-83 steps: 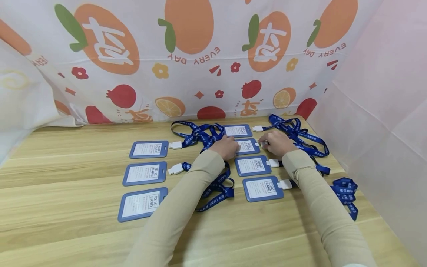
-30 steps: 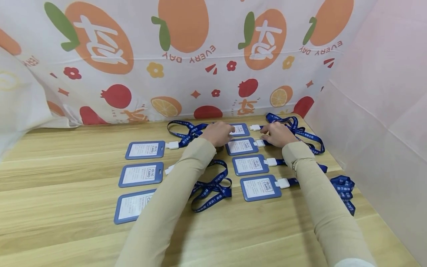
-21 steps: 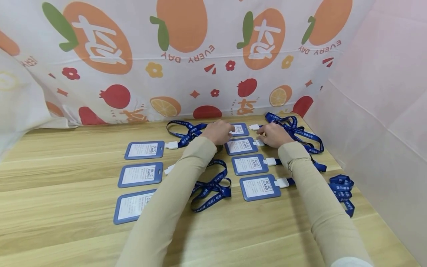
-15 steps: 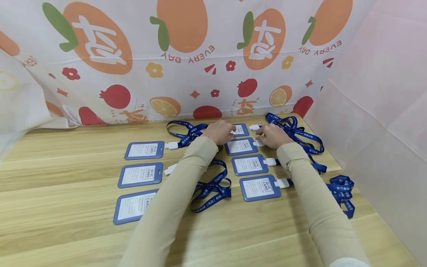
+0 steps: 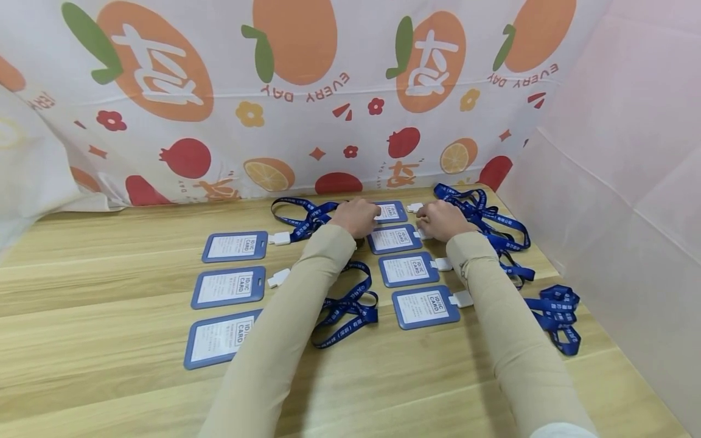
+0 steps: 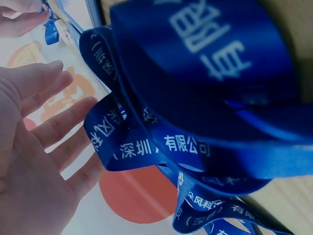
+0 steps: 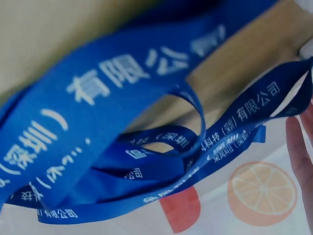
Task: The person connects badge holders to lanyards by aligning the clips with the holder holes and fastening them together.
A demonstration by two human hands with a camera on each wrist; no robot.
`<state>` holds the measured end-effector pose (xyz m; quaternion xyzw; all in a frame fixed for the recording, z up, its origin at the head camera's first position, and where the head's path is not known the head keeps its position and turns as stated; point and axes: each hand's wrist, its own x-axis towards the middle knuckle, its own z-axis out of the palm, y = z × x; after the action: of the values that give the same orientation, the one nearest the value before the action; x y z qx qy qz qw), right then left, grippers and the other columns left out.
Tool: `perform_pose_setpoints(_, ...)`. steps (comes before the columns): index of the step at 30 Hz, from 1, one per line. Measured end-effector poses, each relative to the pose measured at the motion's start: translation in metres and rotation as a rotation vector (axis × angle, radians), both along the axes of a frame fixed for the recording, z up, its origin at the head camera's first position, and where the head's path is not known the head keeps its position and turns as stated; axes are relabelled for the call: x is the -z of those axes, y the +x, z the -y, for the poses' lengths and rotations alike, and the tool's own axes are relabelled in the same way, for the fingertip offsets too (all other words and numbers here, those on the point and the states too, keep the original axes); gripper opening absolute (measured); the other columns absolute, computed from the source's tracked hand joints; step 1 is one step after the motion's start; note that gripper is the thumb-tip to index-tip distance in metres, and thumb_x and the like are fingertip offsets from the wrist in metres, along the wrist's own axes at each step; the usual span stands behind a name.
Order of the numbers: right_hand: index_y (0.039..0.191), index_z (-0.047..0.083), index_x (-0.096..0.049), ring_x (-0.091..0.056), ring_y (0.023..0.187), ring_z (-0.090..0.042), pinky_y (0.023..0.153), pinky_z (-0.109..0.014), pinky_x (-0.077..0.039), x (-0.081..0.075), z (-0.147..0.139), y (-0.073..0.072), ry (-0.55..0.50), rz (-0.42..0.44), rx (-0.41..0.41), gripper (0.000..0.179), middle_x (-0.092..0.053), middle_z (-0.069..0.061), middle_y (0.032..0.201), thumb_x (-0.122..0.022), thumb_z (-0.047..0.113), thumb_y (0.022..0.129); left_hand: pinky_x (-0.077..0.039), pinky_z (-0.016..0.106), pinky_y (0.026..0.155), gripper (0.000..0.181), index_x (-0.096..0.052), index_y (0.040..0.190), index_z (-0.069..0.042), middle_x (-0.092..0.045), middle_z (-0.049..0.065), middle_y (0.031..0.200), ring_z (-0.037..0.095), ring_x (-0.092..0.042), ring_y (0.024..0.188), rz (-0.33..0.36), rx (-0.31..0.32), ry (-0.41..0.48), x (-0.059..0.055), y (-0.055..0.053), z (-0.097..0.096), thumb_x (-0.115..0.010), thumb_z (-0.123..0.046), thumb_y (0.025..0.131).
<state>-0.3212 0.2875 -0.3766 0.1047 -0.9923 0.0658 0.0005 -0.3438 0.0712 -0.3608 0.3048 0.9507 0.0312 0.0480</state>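
Note:
In the head view my left hand (image 5: 353, 218) is at the left end of the farthest blue ID card holder (image 5: 393, 212) in the right column. The left wrist view has its fingers (image 6: 66, 125) loosely extended beside a blue printed lanyard (image 6: 161, 147). My right hand (image 5: 445, 220) bends over the fastener ends of the two farthest holders, fingertips right by the far white clip (image 5: 414, 208). The second holder (image 5: 394, 238) lies just below. Whether the right fingers pinch anything I cannot tell. Another lanyard (image 7: 122, 122) fills the right wrist view, with finger edges (image 7: 299, 156) at the border.
Nearer in the right column lie two more holders, one at mid-row (image 5: 408, 269) and one in front (image 5: 426, 307), with white clips. Three holders form the left column, the far one (image 5: 234, 246) clipped. Folded lanyards (image 5: 555, 313) lie at right; a fruit-print cloth (image 5: 306, 134) hangs behind.
Both hands have moved from the second holder toward the farthest one. The right hand has shifted slightly left in the last half second. The second holder's clip now sits at its slot.

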Motion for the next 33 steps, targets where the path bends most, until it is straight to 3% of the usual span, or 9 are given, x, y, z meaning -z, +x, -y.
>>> perform_pose_setpoints(7,0.123,-0.001,-0.071,-0.063,0.114,-0.033,0.1,-0.049,-0.049,-0.004,0.0,-0.002,0.014,0.009,0.012,0.029,-0.069,-0.017,0.123,-0.065,0.014,0.099,-0.048,0.045,0.103,0.038,-0.061,0.142,-0.011,-0.06,0.009,0.14,0.024,-0.058,0.121,0.004,0.003,-0.029,0.002,-0.003,-0.001,-0.057,-0.017,0.105)
perform_pose_setpoints(15,0.118,-0.001,-0.074,-0.064,0.109,-0.033,0.095,-0.049,-0.052,-0.006,-0.004,-0.01,0.05,-0.044,-0.049,0.027,-0.071,-0.016,0.116,-0.066,0.012,0.096,-0.046,0.042,0.106,0.039,-0.059,0.144,-0.011,-0.059,0.01,0.142,0.026,-0.056,0.128,-0.002,0.022,-0.033,0.003,-0.006,-0.004,-0.056,-0.016,0.105)
perform_pose_setpoints(21,0.12,-0.001,-0.073,-0.059,0.11,-0.035,0.096,-0.05,-0.05,-0.002,-0.001,-0.012,0.132,-0.091,-0.099,0.027,-0.068,-0.019,0.121,-0.063,0.009,0.097,-0.043,0.043,0.109,0.04,-0.057,0.145,-0.011,-0.057,0.011,0.144,0.026,-0.054,0.129,0.04,0.013,-0.026,0.003,-0.009,-0.002,-0.055,-0.017,0.106)
perform_pose_setpoints(33,0.126,-0.003,-0.068,-0.054,0.12,-0.037,0.101,-0.051,-0.047,0.002,0.002,-0.01,0.122,-0.104,-0.066,0.031,-0.061,-0.022,0.133,-0.062,0.009,0.098,-0.03,0.055,0.116,0.039,-0.059,0.143,-0.013,-0.061,0.009,0.14,0.026,-0.057,0.127,-0.009,-0.01,-0.173,0.002,-0.007,0.004,-0.055,-0.023,0.106)
